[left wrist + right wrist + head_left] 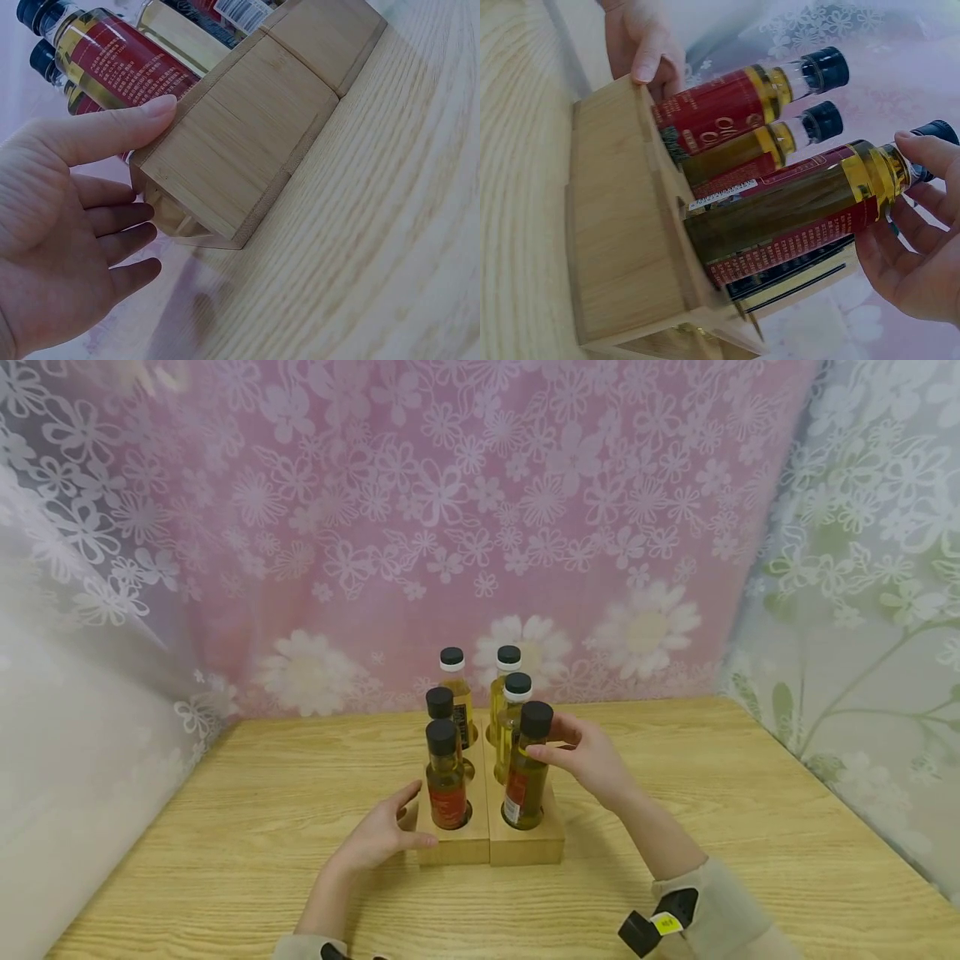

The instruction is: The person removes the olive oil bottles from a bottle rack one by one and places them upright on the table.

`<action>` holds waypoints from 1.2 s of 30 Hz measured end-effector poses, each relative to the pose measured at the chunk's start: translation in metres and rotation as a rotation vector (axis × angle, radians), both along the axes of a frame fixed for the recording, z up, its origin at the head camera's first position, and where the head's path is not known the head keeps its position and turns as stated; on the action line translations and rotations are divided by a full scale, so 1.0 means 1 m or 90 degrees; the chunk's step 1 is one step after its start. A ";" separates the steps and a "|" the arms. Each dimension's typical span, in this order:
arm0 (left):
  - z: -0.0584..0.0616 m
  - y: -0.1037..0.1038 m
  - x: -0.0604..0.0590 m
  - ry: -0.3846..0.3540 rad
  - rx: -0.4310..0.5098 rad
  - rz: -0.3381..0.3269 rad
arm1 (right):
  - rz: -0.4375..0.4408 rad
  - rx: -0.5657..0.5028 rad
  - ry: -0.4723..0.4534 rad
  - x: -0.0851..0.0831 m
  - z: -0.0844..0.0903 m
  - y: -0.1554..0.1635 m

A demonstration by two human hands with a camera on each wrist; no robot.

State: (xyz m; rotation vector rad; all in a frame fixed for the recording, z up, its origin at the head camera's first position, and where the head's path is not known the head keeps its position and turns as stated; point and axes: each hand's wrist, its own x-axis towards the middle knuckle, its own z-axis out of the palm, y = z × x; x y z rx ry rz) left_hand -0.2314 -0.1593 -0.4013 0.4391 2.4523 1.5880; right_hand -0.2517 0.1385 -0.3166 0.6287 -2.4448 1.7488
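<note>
My right hand [592, 758] pinches the neck of the dark oil bottle with a red label [525, 772], standing in the pale wooden holder's [525, 847] front-right hole. My left hand [378, 837], fingers spread, steadies the holder at nine o'clock. All six bottles look seated; lifting hasn't begun, I judge.

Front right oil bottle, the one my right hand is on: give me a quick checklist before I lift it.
1. Right hand grips the front right oil bottle near its neck: ok.
2. Black cap on: ok.
3. Bottle seated upright in the wooden rack: ok.
4. Left hand steadies the rack, thumb on its front left corner: ok.
5. Cap screwed tight: cannot tell.
</note>
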 end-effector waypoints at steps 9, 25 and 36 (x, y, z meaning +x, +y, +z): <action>-0.001 -0.001 -0.001 0.005 -0.007 -0.005 | 0.029 -0.047 -0.033 -0.001 0.019 0.014; -0.001 -0.001 -0.001 -0.005 0.001 -0.009 | -0.019 -0.056 0.016 -0.007 0.036 0.064; 0.001 0.000 0.000 -0.003 -0.001 -0.004 | -0.089 -0.010 0.026 -0.028 0.032 0.112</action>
